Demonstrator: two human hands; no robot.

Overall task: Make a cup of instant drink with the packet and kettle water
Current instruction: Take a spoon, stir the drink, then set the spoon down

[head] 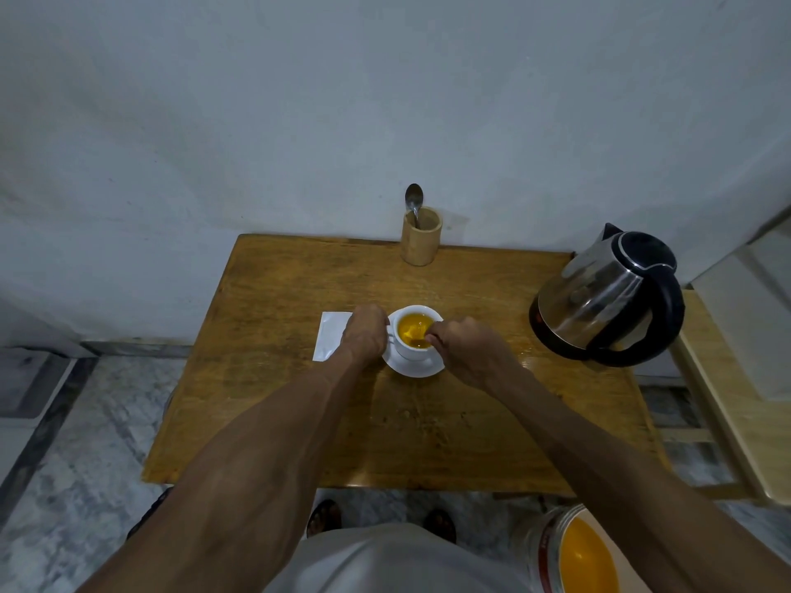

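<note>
Around the middle of the wooden table [274, 378] stands a white cup [413, 350] on a white saucer [413, 369], the cup filled with an orange-yellow drink [411, 326]. Just left of the saucer lies the white packet [330, 336], flat on the wood, its right edge covered by the left hand [366, 333]. At the far edge of the table, against the wall, a bamboo holder [420, 239] stands with a spoon [414, 202] in it, bowl end up. On the right, well apart from the cup, sits the steel kettle [608, 297] with its black handle [667, 310] toward the near right; nothing lies between it and the cup. Near the bottom right, off the table, a white bucket [530, 545] holds orange liquid and is cut off by the frame.

The left hand curls against the cup's left side, hiding that side of it; whether its fingers pinch a handle there cannot be told. The right hand [466, 346] hovers at the cup's right rim with fingers bunched narrowly together, and a dark shape in the drink below them is too blurred to identify, so what they hold, if anything, is unclear.
</note>
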